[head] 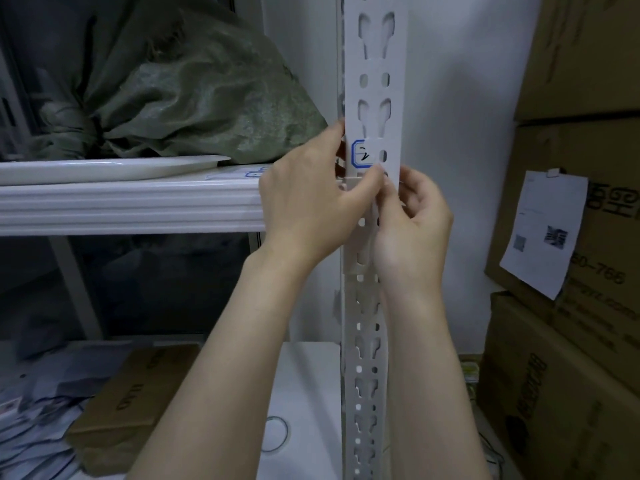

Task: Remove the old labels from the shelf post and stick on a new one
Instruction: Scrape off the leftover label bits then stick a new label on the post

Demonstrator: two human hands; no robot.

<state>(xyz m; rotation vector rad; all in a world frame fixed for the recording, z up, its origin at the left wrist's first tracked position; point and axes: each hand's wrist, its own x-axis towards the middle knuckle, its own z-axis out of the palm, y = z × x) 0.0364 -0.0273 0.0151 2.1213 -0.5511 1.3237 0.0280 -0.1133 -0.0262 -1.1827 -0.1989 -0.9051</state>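
Note:
A white perforated shelf post (375,81) runs up the middle of the head view. A small white label with a blue border and black handwriting (363,154) is stuck on it, just above the shelf beam. My left hand (308,199) reaches over the post from the left; its thumb and fingertips pinch the label's lower right corner. My right hand (412,223) is beside the post, palm toward me, with its fingertips meeting the left thumb at that corner. Whether the corner has lifted off the post is hidden by the fingers.
A white shelf beam (131,209) carries a green woven sack (194,95) and a white tray (114,168). Another blue-bordered label (254,173) lies on the shelf. Stacked cardboard boxes (581,237) with a paper slip (543,233) stand right. A lower shelf holds a box (131,407) and papers.

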